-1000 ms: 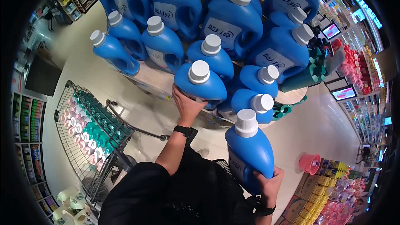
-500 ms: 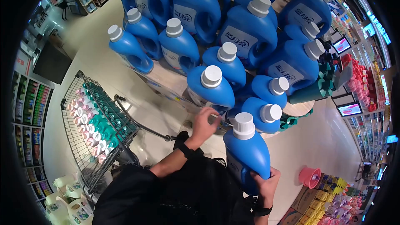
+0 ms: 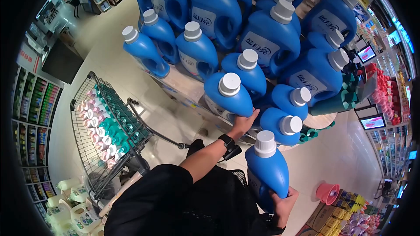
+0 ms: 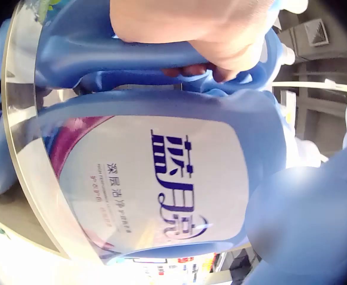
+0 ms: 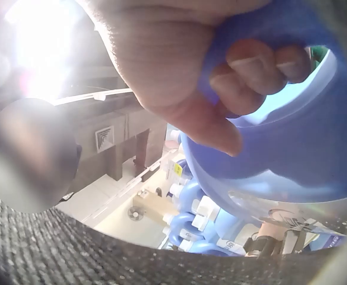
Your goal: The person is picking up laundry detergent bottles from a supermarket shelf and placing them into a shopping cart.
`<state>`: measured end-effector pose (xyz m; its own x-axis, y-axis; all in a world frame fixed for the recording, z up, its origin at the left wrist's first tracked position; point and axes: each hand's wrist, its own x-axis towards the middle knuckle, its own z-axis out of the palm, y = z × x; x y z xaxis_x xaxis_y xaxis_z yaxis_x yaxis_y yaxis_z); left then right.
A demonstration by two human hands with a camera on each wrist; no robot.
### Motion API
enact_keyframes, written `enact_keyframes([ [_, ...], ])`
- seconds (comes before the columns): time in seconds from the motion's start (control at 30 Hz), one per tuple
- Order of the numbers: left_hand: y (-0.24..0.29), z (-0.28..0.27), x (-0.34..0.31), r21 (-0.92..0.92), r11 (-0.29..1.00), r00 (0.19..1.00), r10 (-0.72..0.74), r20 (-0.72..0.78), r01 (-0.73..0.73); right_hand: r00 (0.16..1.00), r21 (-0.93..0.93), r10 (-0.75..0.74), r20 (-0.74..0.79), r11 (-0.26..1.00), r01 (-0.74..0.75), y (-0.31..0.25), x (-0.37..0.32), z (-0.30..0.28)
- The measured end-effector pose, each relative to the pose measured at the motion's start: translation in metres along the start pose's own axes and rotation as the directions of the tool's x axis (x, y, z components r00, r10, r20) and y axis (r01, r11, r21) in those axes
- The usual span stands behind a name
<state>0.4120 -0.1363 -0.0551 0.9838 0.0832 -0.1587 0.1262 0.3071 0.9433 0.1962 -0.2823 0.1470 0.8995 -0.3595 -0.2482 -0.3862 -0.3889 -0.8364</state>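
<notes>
My left hand (image 3: 245, 124) is at the lower right side of a blue bottle (image 3: 225, 98) with a white cap, at the display's front edge. In the left wrist view the left hand (image 4: 191, 27) curls its fingers round a blue handle (image 4: 143, 56), above a bottle with a white label (image 4: 155, 178). Low on the right, my right hand (image 3: 285, 203) holds another blue bottle (image 3: 267, 168), cap up, in front of the display. The right wrist view shows the right hand (image 5: 161, 65) with its fingers curled through that bottle's handle (image 5: 280, 24).
More blue bottles (image 3: 271, 39) crowd the wooden display top (image 3: 179, 76). A wire cart (image 3: 87, 148) with green and pink bottles stands at the left. White jugs (image 3: 83, 216) lie at lower left. A pink bucket (image 3: 327, 193) and yellow packs are at lower right.
My left hand has let go of the front bottle's left side, drawn back, then taken hold at its right side. The right hand keeps its bottle. The head view has shifted, moving the display rightward.
</notes>
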Motion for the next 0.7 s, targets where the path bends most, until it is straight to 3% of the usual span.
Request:
enact_keyframes([
  [0.03, -0.005, 0.001, 0.001, 0.002, 1.0, 1.0, -0.002, -0.001, 0.002, 1.0, -0.001, -0.007, 0.0, 1.0, 0.007, 0.0, 0.001, 0.002],
  [0.1, -0.009, 0.002, 0.003, 0.048, 0.986, 0.975, 0.165, -0.148, -0.159, 1.0, 0.0, 0.001, 0.002, 1.0, -0.001, -0.002, 0.001, 0.006],
  [0.23, -0.006, -0.016, 0.013, 0.089, 0.962, 0.946, 0.269, -0.18, -0.257, 0.999, 0.008, 0.05, 0.01, 0.999, -0.05, -0.01, 0.003, 0.014],
  [0.43, 0.001, -0.045, 0.027, 0.23, 0.924, 0.88, 0.367, -0.303, -0.306, 0.999, -0.011, 0.016, 0.049, 1.0, -0.015, -0.014, 0.01, 0.026],
  [0.63, 0.014, -0.082, 0.056, 0.19, 0.898, 0.812, 0.441, -0.382, -0.398, 0.999, -0.006, 0.018, 0.033, 1.0, -0.018, -0.019, 0.017, 0.034],
  [0.7, 0.015, -0.094, 0.061, 0.138, 0.917, 0.822, 0.397, -0.408, -0.374, 0.999, -0.004, 0.016, 0.036, 1.0, -0.015, -0.018, 0.018, 0.035],
])
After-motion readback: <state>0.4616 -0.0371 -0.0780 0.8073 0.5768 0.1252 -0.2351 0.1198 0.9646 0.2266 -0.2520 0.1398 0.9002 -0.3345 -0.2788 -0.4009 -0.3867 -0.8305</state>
